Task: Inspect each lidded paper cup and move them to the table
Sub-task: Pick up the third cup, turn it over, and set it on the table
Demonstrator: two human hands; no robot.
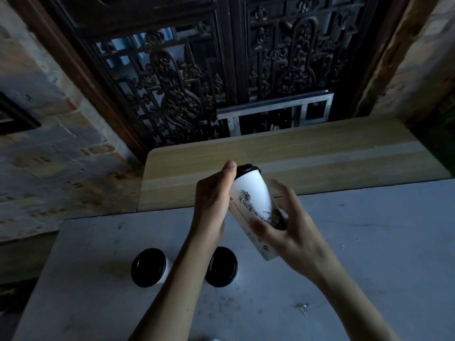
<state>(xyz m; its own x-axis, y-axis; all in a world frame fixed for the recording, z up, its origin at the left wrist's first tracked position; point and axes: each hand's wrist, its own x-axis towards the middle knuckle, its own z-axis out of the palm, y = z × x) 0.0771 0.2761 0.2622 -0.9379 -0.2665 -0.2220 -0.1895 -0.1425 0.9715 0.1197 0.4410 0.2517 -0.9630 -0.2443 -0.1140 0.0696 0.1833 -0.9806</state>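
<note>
I hold a tall white paper cup with a black lid and a dark printed design, tilted in the air between both hands. My left hand grips its upper side, thumb up by the lid. My right hand cups its lower part, fingers spread around the base. Two more black-lidded cups stand upright on the grey surface below: one at the left, the other partly hidden behind my left forearm.
A wooden table top lies just beyond the grey surface, against a dark carved wooden screen. A metal frame leans behind the table. Brick wall stands to the left and right.
</note>
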